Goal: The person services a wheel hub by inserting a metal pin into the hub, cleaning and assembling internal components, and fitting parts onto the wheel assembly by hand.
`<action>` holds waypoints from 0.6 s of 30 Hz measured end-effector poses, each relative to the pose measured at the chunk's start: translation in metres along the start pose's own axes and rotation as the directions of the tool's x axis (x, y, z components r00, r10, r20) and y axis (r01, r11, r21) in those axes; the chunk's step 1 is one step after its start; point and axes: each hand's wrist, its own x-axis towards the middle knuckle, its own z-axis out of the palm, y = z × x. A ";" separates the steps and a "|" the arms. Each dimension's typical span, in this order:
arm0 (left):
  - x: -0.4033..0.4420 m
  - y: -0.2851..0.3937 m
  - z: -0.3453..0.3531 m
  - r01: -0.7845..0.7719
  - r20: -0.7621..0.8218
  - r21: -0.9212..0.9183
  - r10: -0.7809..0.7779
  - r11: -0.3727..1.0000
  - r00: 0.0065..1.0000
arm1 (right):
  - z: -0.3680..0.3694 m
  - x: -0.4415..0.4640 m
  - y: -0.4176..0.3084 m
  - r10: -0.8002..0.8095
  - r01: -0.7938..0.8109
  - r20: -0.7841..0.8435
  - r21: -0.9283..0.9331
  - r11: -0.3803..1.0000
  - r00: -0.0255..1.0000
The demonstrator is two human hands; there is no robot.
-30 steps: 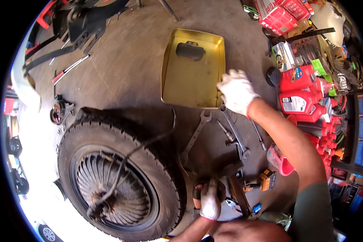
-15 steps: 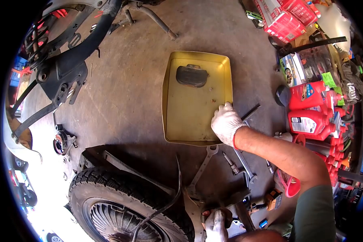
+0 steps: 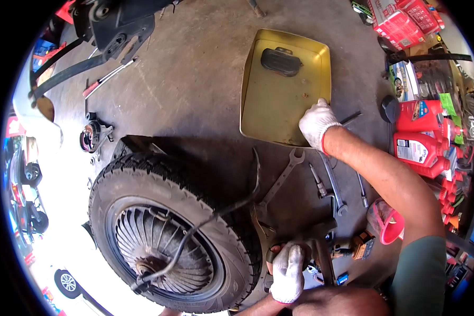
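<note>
My right hand [image 3: 318, 125], in a white knit glove, is closed on the right rim of a shallow yellow metal tray [image 3: 271, 113] near its front corner. A dark, flat, rounded pad [image 3: 281, 61] lies in the tray's far part, with small brown bits beside it. My left hand [image 3: 288, 271], gloved too, is wrapped round a dark rounded part close to my body, mostly hidden under the fingers. Left of that hand stands a wheel [image 3: 166, 253] with a knobby tyre and finned hub, a black cable [image 3: 195, 229] running across it.
Between the tray and my left hand lie an open-ended wrench [image 3: 282, 179], a ratchet [image 3: 321, 181] and another wrench [image 3: 333, 184]. Red bottles [image 3: 418, 150] and a pink-red basket [image 3: 387, 224] stand to the right. A vehicle frame [image 3: 116, 29] is at upper left, a red-handled screwdriver [image 3: 92, 87] below it.
The view has shifted, so the tray and right hand appear higher and farther right. The right hand stays at the tray's rim. More of the wheel and left hand shows.
</note>
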 end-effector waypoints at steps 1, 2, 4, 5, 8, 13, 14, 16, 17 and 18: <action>-0.003 -0.004 -0.002 -0.039 0.004 0.017 0.039 0.999 0.999 | 0.004 0.000 0.003 -0.030 0.030 -0.026 0.016 0.999 0.999; -0.007 -0.008 -0.004 -0.079 0.009 0.034 0.079 0.996 0.997 | 0.008 -0.001 0.006 -0.030 0.031 -0.037 0.016 0.999 0.999; -0.015 0.005 -0.005 0.000 0.030 0.016 -0.001 1.000 1.000 | 0.009 -0.004 0.007 -0.038 0.044 -0.091 0.068 0.997 0.995; -0.019 0.020 -0.006 0.040 0.051 -0.012 -0.040 0.999 0.998 | 0.007 -0.004 0.005 -0.030 0.038 -0.099 0.076 0.996 0.995; -0.039 0.025 -0.021 0.045 0.075 0.098 -0.052 0.994 0.996 | -0.004 -0.004 0.000 0.021 -0.019 -0.014 0.125 0.992 1.000; -0.065 0.017 -0.041 -0.113 0.032 -0.109 0.117 0.988 0.993 | -0.007 -0.007 0.003 0.209 -0.123 -0.190 0.386 0.914 0.959; -0.069 0.014 -0.045 -0.121 0.024 -0.141 0.125 0.983 0.992 | -0.012 -0.017 0.007 0.281 -0.091 -0.284 0.537 0.839 0.916; -0.082 0.038 -0.059 -0.042 0.020 -0.096 0.044 0.994 0.999 | -0.034 -0.039 0.010 0.305 -0.010 -0.391 0.600 0.800 0.869; -0.087 0.041 -0.066 -0.086 -0.006 -0.066 0.086 0.994 0.996 | -0.050 -0.061 0.010 0.331 0.133 -0.428 0.757 0.640 0.841; -0.092 0.044 -0.072 -0.128 -0.031 -0.039 0.127 0.991 0.991 | -0.065 -0.084 0.006 0.364 0.278 -0.453 0.853 0.442 0.814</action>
